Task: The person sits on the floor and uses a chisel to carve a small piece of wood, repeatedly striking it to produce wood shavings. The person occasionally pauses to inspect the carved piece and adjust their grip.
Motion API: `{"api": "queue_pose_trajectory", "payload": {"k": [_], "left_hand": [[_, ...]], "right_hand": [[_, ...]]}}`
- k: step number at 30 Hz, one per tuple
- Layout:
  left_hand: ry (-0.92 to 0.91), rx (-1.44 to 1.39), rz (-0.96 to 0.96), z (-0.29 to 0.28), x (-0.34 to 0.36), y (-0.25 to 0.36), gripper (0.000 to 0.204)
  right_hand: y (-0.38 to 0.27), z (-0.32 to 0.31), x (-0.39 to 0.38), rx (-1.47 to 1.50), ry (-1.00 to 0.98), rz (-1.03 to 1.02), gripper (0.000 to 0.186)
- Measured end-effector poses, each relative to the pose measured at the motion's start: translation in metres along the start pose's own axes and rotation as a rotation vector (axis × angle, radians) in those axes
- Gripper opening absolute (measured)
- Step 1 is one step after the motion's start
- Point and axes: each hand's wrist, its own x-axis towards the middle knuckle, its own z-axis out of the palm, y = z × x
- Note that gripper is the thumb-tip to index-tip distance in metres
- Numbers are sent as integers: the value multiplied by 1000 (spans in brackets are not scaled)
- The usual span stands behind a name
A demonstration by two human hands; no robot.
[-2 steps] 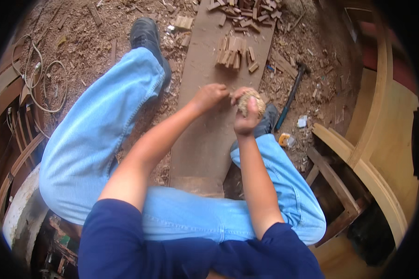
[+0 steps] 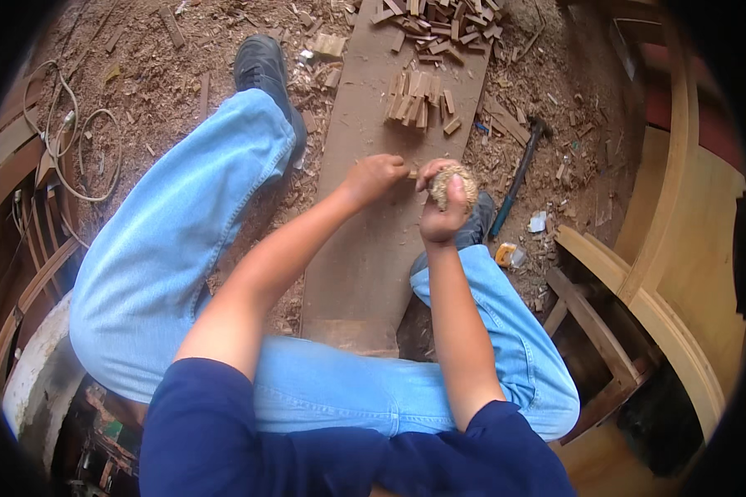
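Observation:
Over the long brown board (image 2: 340,265) between my legs, my left hand (image 2: 373,178) is closed, fingertips pinched on something pale and small that I cannot make out. Just to its right, my right hand (image 2: 441,203) grips a rough, tan, fibrous ball (image 2: 464,186), with my thumb across it. Beyond both hands, a bunch of small upright wooden pieces (image 2: 410,95) stands on the board, with a few loose sticks beside it. A larger heap of short brown wooden pieces (image 2: 448,25) lies at the board's far end.
A hammer (image 2: 518,174) with a dark teal handle lies right of the board among shavings (image 2: 166,74). A looped cord (image 2: 91,195) and wooden parts lie at left. Curved wooden furniture frames (image 2: 663,290) stand at right. My shoes and jeans flank the board.
Both hands have shifted very slightly down in the view, my right hand also a little rightward with the ball. Both grips look the same.

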Motion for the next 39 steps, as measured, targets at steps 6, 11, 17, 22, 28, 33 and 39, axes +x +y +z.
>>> {"api": "queue_pose_trajectory", "payload": {"k": [6,11,17,22,28,33,39], "left_hand": [[34,11,46,-39,33,39,9],[138,64,200,-55,56,47,7],[16,71,160,-16,17,7,11],[-32,58,123,-2,8,-11,11],[-10,144,141,-39,29,31,9],[-5,171,218,-55,52,38,9],[-4,3,123,-12,21,-3,10]], "right_hand": [[-54,9,19,83,71,-53,38],[-88,3,15,91,-3,-245,41],[0,2,13,-55,-68,-112,40],[12,-5,2,58,54,-51,38],[-34,5,13,122,104,-57,40],[-61,-1,17,136,38,-214,41],[1,6,6,-58,-38,-131,38]]}}
